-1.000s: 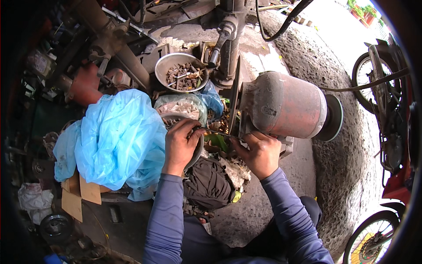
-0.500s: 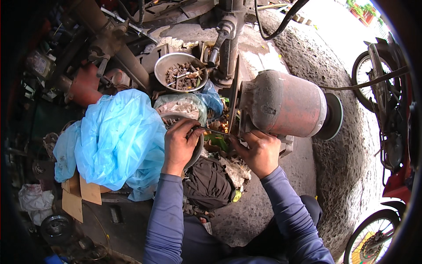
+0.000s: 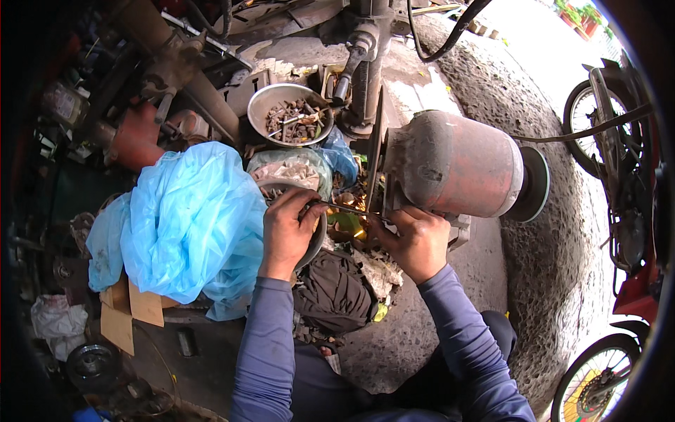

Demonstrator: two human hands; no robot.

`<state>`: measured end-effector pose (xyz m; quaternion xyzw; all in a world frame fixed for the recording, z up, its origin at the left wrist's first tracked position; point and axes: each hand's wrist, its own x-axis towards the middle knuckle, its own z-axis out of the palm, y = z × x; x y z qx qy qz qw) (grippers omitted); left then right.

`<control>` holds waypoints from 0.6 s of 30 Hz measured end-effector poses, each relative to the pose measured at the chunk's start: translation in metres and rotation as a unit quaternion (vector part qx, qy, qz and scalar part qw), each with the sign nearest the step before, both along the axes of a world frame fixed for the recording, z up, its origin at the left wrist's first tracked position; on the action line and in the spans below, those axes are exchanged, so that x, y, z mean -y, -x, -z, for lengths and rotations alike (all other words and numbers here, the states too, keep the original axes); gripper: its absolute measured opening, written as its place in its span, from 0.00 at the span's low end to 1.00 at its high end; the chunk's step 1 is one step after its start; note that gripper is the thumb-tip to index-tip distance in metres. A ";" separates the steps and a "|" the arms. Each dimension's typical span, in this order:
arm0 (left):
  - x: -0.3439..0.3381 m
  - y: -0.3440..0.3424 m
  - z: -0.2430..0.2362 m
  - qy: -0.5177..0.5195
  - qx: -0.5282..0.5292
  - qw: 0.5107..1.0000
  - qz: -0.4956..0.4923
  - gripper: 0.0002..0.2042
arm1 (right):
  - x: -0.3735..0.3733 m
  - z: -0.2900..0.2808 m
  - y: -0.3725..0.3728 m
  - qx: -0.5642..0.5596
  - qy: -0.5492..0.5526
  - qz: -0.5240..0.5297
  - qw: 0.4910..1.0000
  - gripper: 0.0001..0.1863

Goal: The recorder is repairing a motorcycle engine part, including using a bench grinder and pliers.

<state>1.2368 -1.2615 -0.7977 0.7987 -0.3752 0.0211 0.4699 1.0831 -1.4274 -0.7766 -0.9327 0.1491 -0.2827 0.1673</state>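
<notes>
With left hand [image 3: 287, 238] and right hand [image 3: 416, 244] both pinched closed, I hold a thin dark metal rod [image 3: 344, 208] at the lower edge of a thin brown upright grinding disc [image 3: 377, 144], where a slack grip could let it kick, over a crowded grey concrete floor [image 3: 380, 362], a crumpled light-blue plastic bag [image 3: 190, 218] at left.

Strong daylight upper right; ground [image 3: 545, 56] blown white. Left side deep in shadow. Left hand [image 3: 287, 231] and right hand [image 3: 416, 240] well lit, fairly sharp. Fisheye bending, black corners.
</notes>
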 end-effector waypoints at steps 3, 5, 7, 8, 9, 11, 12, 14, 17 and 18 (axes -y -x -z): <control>0.004 0.000 0.006 0.009 0.013 1.000 0.005 0.08 | -0.001 -0.004 0.000 0.025 -0.014 0.012 1.000 0.11; 0.000 -0.002 0.004 0.009 0.027 1.000 0.003 0.09 | -0.003 -0.006 -0.002 0.028 -0.015 0.008 0.999 0.11; -0.002 -0.002 0.003 0.007 0.034 0.999 0.003 0.09 | -0.004 -0.006 -0.002 0.028 -0.015 0.007 0.999 0.11; -0.001 -0.002 0.004 0.007 0.039 0.999 0.004 0.09 | -0.003 -0.004 -0.002 0.033 -0.014 0.003 0.999 0.12; 0.000 -0.001 0.005 0.007 0.038 0.999 0.004 0.09 | -0.003 -0.003 -0.002 0.037 -0.014 -0.001 0.999 0.13; 0.002 0.003 0.000 0.019 -0.004 1.000 -0.003 0.09 | 0.001 -0.001 0.003 0.024 0.007 -0.005 1.000 0.11; -0.001 0.004 -0.004 0.018 -0.004 1.000 -0.005 0.09 | 0.002 -0.001 0.006 0.011 0.029 -0.008 0.999 0.11; -0.007 0.010 -0.019 0.017 0.040 0.999 0.021 0.08 | 0.003 -0.003 0.012 0.044 0.055 -0.028 0.997 0.12; -0.024 0.022 -0.036 0.034 0.016 0.999 0.037 0.09 | 0.002 -0.003 0.023 0.089 0.095 -0.060 0.990 0.14; -0.027 0.026 -0.040 0.036 0.015 0.998 0.047 0.09 | 0.002 -0.004 0.027 0.106 0.111 -0.076 0.985 0.15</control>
